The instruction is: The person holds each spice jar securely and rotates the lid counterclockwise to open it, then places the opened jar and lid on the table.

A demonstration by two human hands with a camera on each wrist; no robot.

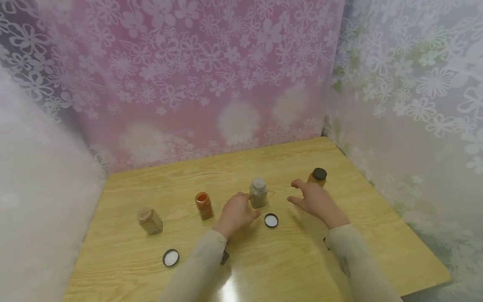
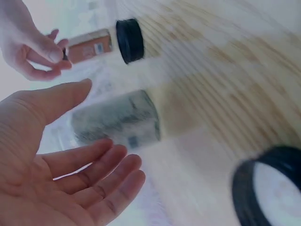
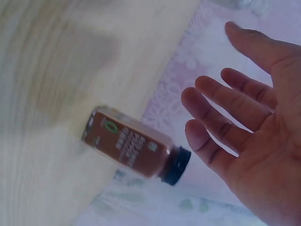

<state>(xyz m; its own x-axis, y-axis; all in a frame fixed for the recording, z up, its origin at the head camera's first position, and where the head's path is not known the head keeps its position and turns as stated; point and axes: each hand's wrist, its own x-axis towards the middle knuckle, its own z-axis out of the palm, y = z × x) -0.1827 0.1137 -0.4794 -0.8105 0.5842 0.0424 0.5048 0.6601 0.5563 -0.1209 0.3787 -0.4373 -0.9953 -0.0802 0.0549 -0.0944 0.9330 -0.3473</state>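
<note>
My left hand (image 1: 236, 213) is at the left side of a grey-green spice jar (image 1: 258, 193) with a perforated top. Its thumb and fingers are spread apart in the left wrist view, where the jar (image 2: 120, 120) shows beyond them. To the right, my right hand (image 1: 310, 199) is beside a brown-orange spice jar (image 1: 317, 178) capped with a black lid (image 1: 320, 173). In the right wrist view its fingers are loosely extended, with nothing between them, and this labelled jar (image 3: 129, 143) stands just past the fingertips. A loose black-rimmed lid (image 1: 271, 220) lies between my hands, white inside facing up.
Left of my left hand stands an uncovered jar of reddish-orange spice (image 1: 204, 206). Farther left is a beige spice jar (image 1: 150, 220) with a perforated top. Another black-rimmed lid (image 1: 171, 257) lies near the front. Flowered curtains (image 1: 226, 84) surround the wooden table (image 1: 294, 268).
</note>
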